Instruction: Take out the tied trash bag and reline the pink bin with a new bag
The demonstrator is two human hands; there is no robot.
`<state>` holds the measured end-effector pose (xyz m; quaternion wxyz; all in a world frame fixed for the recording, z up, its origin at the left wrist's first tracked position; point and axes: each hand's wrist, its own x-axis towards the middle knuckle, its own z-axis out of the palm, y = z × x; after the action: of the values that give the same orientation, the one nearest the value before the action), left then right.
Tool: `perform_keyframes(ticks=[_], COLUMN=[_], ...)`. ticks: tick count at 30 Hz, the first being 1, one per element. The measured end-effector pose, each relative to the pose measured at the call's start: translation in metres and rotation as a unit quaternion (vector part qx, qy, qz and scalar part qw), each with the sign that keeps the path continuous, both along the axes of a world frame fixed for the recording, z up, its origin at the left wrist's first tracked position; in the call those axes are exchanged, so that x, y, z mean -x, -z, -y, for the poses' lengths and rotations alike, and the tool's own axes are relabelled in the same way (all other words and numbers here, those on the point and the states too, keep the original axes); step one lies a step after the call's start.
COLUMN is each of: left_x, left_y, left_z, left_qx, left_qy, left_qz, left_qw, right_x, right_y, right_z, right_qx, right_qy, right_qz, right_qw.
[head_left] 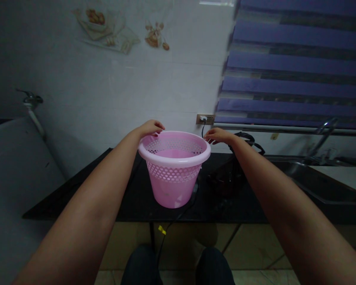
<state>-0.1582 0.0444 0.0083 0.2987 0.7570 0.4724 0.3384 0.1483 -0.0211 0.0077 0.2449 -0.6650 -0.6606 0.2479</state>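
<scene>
A pink plastic basket [173,190] with a wide rim and a perforated band stands upright on the black countertop [133,208]. Over the left back part of its rim is my left hand [151,128], fingers loosely bent and apart, not wrapped round the rim. My right hand [218,135] hovers at the right side of the rim, its fingers spread and pointing toward the basket. Whether those fingertips touch the rim I cannot tell. No object shows inside the basket from here, though its bottom is partly hidden.
A black plastic bag [225,176] lies right of the basket, partly behind my right forearm. A wall socket [205,119] holds a plug with a black cable. At the right are a metal sink [320,186] and a faucet [322,138]. A cable with a yellow tag [162,230] hangs over the front edge.
</scene>
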Motion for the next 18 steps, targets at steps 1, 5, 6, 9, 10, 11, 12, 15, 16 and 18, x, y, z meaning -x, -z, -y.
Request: perform_keyframes(ticks=[1,5,6,9,10,11,12,15,16,18], left_x=[0.003,0.015,0.017,0.025,0.027,0.03,0.032,0.038,0.04,0.042], left_y=[0.0,0.0,0.0,0.0,0.001,0.002,0.003,0.011,0.013,0.019], left_z=[0.0,-0.001,0.0,0.001,0.002,0.002,0.003,0.008,0.01,0.015], left_qx=[-0.006,-0.033,-0.039,-0.048,-0.049,-0.05,-0.048,-0.033,-0.025,0.004], left_qy=[-0.004,-0.028,-0.035,-0.067,-0.08,-0.094,-0.108,-0.134,-0.137,-0.134], left_qz=[-0.004,-0.04,-0.055,-0.106,-0.118,-0.127,-0.132,-0.132,-0.132,-0.133], left_qw=[1.0,0.998,0.997,0.991,0.988,0.986,0.984,0.981,0.981,0.982], right_x=[0.001,0.005,0.006,0.01,0.011,0.012,0.014,0.019,0.02,0.025], right_y=[0.001,0.007,0.008,0.01,0.01,0.01,0.01,0.009,0.009,0.009], right_z=[0.0,0.0,-0.001,0.0,0.0,0.0,0.001,0.004,0.005,0.008], right_qx=[-0.003,-0.009,-0.007,0.0,0.0,0.0,0.0,0.017,0.027,0.044], right_qy=[0.001,0.012,0.018,0.034,0.038,0.041,0.044,0.046,0.046,0.051], right_qz=[0.004,0.009,0.008,0.005,0.007,0.01,0.013,0.014,0.013,0.016], right_qw=[1.0,1.0,1.0,0.999,0.999,0.999,0.999,0.999,0.998,0.998])
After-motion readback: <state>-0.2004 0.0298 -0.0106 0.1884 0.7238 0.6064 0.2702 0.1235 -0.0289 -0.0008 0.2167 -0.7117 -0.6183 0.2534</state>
